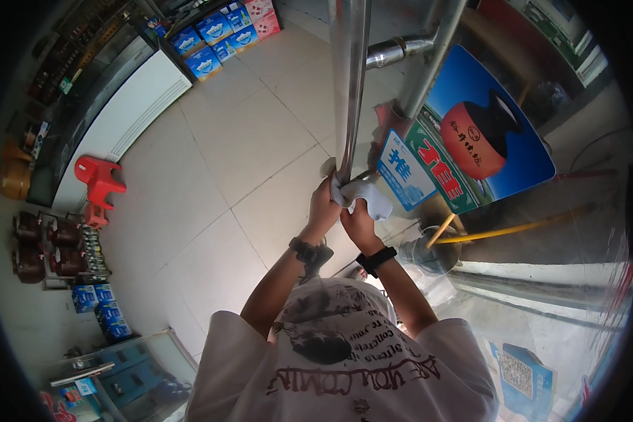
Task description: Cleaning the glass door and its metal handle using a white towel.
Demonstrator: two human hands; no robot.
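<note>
A grey-white cloth (367,195) is wrapped against the lower part of an upright shiny metal door frame (349,91). My left hand (321,209) is closed around the cloth and the frame's edge on the left side. Just to its right, my right hand (359,226) grips the cloth, whose loose end sticks out to the right. Both hands are close together, and black bands circle both wrists. A second metal bar with a short joining tube (394,52) stands right of the frame.
Stickers and a picture of a red-and-black jar (475,137) are on the glass at right. Below stands a clear bucket (432,250) with a yellow handle. A red stool (100,179) stands at left by a white counter (119,119). Blue boxes (214,28) are stacked at the back.
</note>
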